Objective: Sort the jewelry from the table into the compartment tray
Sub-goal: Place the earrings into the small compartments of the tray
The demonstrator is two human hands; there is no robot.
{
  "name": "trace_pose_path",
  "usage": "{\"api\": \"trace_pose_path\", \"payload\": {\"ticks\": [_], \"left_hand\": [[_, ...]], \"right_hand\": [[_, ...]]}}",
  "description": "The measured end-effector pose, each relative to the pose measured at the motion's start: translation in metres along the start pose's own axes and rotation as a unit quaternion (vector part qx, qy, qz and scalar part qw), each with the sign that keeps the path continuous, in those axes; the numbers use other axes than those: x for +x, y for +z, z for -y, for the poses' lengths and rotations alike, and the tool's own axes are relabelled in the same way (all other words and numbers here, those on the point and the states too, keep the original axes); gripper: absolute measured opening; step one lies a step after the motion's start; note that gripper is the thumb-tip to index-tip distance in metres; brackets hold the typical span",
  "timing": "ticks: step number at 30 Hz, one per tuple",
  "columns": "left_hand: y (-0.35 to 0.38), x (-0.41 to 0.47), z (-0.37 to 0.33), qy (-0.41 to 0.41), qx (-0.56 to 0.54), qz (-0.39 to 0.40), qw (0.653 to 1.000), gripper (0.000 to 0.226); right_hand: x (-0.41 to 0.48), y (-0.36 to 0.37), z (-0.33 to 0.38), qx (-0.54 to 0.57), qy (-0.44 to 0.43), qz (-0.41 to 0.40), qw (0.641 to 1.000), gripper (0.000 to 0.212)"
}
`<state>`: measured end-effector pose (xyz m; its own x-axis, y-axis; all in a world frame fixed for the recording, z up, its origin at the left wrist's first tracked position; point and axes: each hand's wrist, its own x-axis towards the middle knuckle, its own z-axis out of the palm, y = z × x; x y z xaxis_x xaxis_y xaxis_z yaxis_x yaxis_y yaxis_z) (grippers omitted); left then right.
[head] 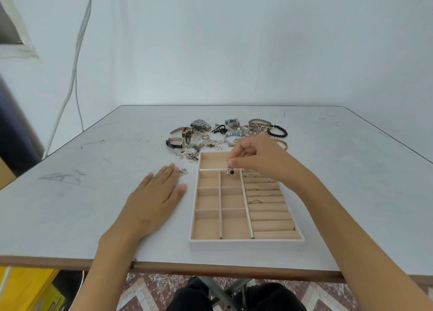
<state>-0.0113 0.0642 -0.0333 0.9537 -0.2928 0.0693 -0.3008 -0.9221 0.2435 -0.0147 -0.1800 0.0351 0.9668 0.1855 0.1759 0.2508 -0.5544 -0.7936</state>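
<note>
Pinched in the right hand [255, 157], the small gold-toned dark-stoned piece [230, 171] could slip into a wrong compartment of the beige felt-lined tray [246, 243].

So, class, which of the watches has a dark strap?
The leftmost, gold-cased watch; the others have tan or metal bands.

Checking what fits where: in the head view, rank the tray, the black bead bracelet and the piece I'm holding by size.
Compartment tray, largest
Black bead bracelet
Dark-stone piece in the right hand, smallest
Gaps are plain.
</note>
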Motion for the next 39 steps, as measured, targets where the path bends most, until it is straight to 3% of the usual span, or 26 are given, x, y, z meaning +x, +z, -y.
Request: {"api": "trace_pose_path", "payload": {"ticks": [20, 32, 39], "left_hand": [[0.0, 0.0, 0.001, 0.0, -0.029, -0.006, 1.0, 0.059], [-0.001, -0.001, 0.001, 0.004, -0.038, -0.013, 0.999, 0.059], [-0.001, -0.001, 0.001, 0.004, -0.04, -0.014, 0.999, 0.059]], "right_hand": [[0.003, 0.005, -0.001, -0.137, 0.013, 0.054, 0.989, 0.006], [0.003, 0.013, 0.003, -0.277, 0.015, 0.01, 0.961, 0.009], [0.001, 0.01, 0.007, -0.294, 0.004, 0.037, 0.955, 0.015]]}}
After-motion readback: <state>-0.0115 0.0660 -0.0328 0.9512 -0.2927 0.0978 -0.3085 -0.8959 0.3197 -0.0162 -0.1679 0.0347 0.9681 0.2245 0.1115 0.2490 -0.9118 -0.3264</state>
